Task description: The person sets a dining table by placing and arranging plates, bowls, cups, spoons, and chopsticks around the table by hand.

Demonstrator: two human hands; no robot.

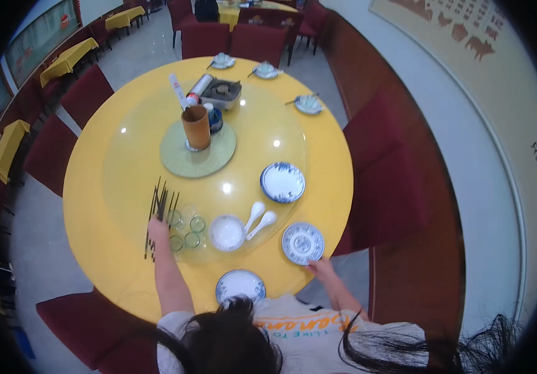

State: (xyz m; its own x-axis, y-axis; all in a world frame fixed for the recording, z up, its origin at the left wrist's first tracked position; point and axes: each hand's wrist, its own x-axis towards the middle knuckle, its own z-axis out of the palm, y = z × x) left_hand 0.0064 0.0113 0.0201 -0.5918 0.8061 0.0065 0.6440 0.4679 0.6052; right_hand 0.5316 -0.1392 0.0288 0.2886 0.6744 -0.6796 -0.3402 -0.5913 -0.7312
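Observation:
My left hand (159,230) is closed around dark chopsticks (164,202); several more chopsticks lie loosely about it on the left of the table. My right hand (322,268) grips the near rim of a blue-patterned plate (303,244) at the table's right edge. Green-tinted glasses (192,239) stand in a group just right of my left hand. Beside them is a white bowl (227,233), with two white spoons (260,225) to its right. Another blue-rimmed plate (240,285) lies at the table edge close to my body, partly hidden by hair.
Blue-edged plates (283,182) rest on the glass turntable (131,156). A green disc (197,167) at the centre carries a brown cup (196,128), near a portable stove (222,91). Place settings (265,70) line the far edge. Red chairs (88,95) surround the round yellow table (81,206).

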